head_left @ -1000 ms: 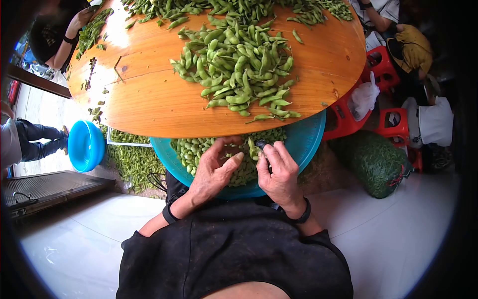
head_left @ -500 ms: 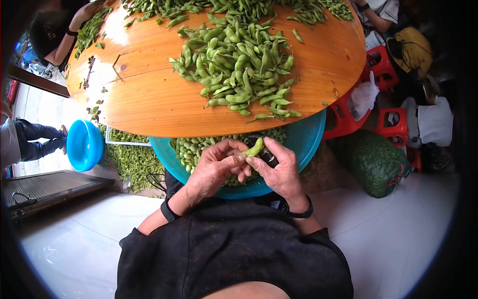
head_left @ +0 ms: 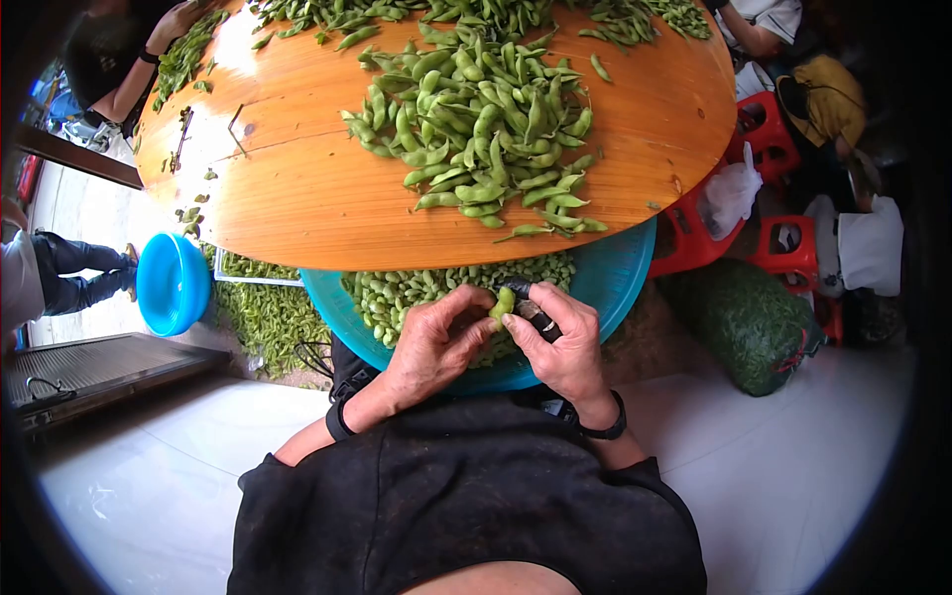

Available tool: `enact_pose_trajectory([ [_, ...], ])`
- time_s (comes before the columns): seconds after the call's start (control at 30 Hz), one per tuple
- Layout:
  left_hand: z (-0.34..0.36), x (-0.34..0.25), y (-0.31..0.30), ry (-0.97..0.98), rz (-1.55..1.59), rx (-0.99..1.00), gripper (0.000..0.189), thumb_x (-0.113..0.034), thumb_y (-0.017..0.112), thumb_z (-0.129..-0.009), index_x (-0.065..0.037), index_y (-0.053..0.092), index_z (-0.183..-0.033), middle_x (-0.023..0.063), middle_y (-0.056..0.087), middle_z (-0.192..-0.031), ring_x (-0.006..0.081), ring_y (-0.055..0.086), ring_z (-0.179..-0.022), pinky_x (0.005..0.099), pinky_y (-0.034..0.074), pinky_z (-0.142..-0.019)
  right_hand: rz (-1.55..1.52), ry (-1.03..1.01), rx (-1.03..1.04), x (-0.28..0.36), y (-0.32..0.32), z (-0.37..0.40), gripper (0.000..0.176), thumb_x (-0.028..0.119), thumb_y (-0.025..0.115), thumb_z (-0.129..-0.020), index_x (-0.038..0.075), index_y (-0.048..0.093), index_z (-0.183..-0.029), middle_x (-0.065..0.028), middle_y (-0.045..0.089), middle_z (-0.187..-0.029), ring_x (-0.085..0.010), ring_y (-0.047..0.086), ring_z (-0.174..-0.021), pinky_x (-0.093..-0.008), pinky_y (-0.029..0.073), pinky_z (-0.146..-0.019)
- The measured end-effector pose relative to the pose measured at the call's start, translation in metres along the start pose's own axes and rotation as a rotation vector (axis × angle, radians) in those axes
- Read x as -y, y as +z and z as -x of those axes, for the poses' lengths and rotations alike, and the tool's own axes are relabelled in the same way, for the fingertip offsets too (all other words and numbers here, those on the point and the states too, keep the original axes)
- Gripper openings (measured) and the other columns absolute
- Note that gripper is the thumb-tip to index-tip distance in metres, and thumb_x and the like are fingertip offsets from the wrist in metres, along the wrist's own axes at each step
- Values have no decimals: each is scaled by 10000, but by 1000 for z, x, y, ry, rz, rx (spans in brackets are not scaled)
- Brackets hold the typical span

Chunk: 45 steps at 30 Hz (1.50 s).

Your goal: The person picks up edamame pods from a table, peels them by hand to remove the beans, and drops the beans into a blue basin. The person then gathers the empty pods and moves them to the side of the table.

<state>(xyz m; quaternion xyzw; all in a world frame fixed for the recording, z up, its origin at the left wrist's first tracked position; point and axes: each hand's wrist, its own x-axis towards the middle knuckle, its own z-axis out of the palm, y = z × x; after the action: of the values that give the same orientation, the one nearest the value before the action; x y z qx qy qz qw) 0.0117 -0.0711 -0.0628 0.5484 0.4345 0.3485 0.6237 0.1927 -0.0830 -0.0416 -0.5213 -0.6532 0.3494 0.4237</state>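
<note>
Between my two hands is a green pod (head_left: 502,305), pinched by the thumb and fingers of my left hand (head_left: 436,339). My right hand (head_left: 563,344) pinches the same pod from the other side; black coverings wrap some of its fingers. Both hands are over a blue basin (head_left: 627,263) that holds shelled green beans (head_left: 382,302), partly hidden by the hands and the table edge. A large heap of pods (head_left: 486,119) lies on the wooden table (head_left: 288,198) beyond.
A blue tub (head_left: 173,285) stands at the left near a person's legs (head_left: 74,273). Pods cover the floor beside it. Red stools (head_left: 788,248) and a full green net sack (head_left: 744,327) are at the right. Another person's arm (head_left: 134,84) reaches onto the table.
The pod has turned from slanted to nearly upright between my fingers. My left hand's fingers have drawn in closer around it. The view has shifted slightly.
</note>
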Motion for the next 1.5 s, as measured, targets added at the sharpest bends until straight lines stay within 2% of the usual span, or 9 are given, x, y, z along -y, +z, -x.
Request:
enact_pose_trajectory([
  [0.27, 4, -7, -5, 214, -263, 98, 116, 22, 673, -832, -28, 598, -907, 110, 613, -695, 209, 587, -574, 312, 454, -551, -264, 318, 103, 7, -6, 6, 243, 54, 730, -848, -12, 641, -1064, -66, 597, -837, -147, 588, -669, -280, 472, -575],
  [0.4, 7, -10, -6, 73, -214, 129, 110, 35, 661, -822, -29, 589, -876, 113, 622, -704, 269, 618, -604, 341, 467, -554, -330, 263, 95, 2, 4, 13, 212, 29, 705, -867, -23, 623, -1055, -30, 556, -815, -79, 528, -588, -249, 429, -499],
  [0.5, 6, -6, -4, 314, -333, 54, 115, 52, 677, -816, -8, 615, -892, 106, 640, -697, 196, 646, -600, 301, 497, -562, -500, 337, 83, 7, 4, 11, 176, 42, 670, -909, -34, 604, -1054, -11, 545, -782, -61, 512, -590, -233, 417, -475],
  [0.57, 7, -4, 1, 381, -371, 8, 126, 54, 683, -812, -7, 615, -899, 112, 639, -705, 207, 643, -596, 300, 495, -556, -784, 573, 148, 6, 2, 8, 140, 66, 632, -948, -39, 595, -1032, -2, 529, -707, -53, 503, -575, -219, 406, -466],
  [0.63, 8, -4, 4, 445, -413, -45, 138, 56, 689, -808, -6, 615, -906, 118, 638, -714, 219, 640, -592, 298, 493, -551, -788, 563, 133, 5, 4, 5, 134, 75, 622, -957, -40, 594, -1020, 0, 524, -673, -51, 500, -563, -216, 402, -464],
  [0.87, 4, 0, 0, 292, -464, -123, 117, -11, 696, -849, -6, 607, -925, 146, 619, -689, 275, 604, -553, 333, 469, -512, -467, 322, 5, 0, 10, 6, 118, 60, 615, -956, -46, 595, -1006, -20, 567, -693, -58, 525, -549, -226, 431, -468],
  [1.0, 4, 0, -1, 80, -273, -43, 108, -93, 645, -933, 6, 601, -937, 99, 614, -639, 202, 588, -528, 308, 454, -499, -351, 186, -18, 3, 16, 2, 113, 27, 619, -944, -54, 599, -1020, -24, 587, -700, -68, 541, -552, -243, 456, -474],
  [1.3, 0, -4, -10, -118, 103, 28, 188, -191, 596, -990, -14, 561, -934, 18, 562, -643, 78, 495, -540, 250, 401, -497, -823, 472, 164, -7, 16, -4, 158, 81, 590, -979, -57, 604, -1054, -30, 585, -743, -80, 541, -632, -241, 467, -514],
  [1.5, -1, -6, -8, -328, 449, 18, 220, -253, 553, -1001, -73, 520, -878, -28, 504, -668, 55, 399, -524, 220, 322, -487, -584, 394, 89, 1, 23, -3, 159, 104, 596, -977, -45, 616, -1028, -25, 590, -668, -68, 544, -560, -238, 468, -516],
])
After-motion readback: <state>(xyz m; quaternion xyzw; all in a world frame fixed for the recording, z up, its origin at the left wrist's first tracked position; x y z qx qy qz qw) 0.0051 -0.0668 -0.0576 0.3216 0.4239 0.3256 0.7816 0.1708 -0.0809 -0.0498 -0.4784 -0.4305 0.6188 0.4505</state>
